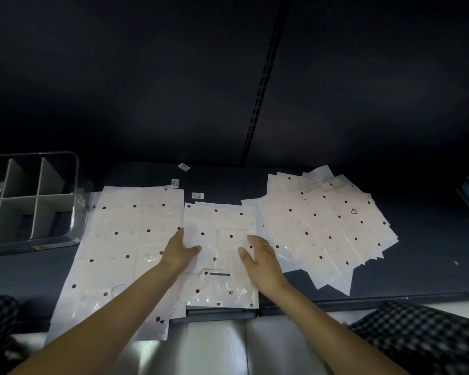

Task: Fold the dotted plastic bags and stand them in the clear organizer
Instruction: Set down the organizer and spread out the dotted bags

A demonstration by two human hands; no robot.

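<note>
A white plastic bag with dark dots point(220, 226) lies flat in the middle of the dark shelf, its cut-out handle toward me. My left hand point(179, 251) holds its left edge, thumb on top and fingers at the edge. My right hand point(260, 255) rests on its right side with straight fingers and wears a ring. A larger dotted bag point(125, 239) lies flat to the left. A fanned pile of several dotted bags point(328, 226) sits to the right. The clear organizer point(73, 185) with white dividers stands at the far left, its compartments holding no bags.
Small barcode labels point(197, 195) lie on the shelf behind the bags. The shelf's front edge point(363, 301) runs below the bags, with pale floor under it. Checked fabric point(423, 336) shows at lower right and lower left. Dark items stand at the far right edge.
</note>
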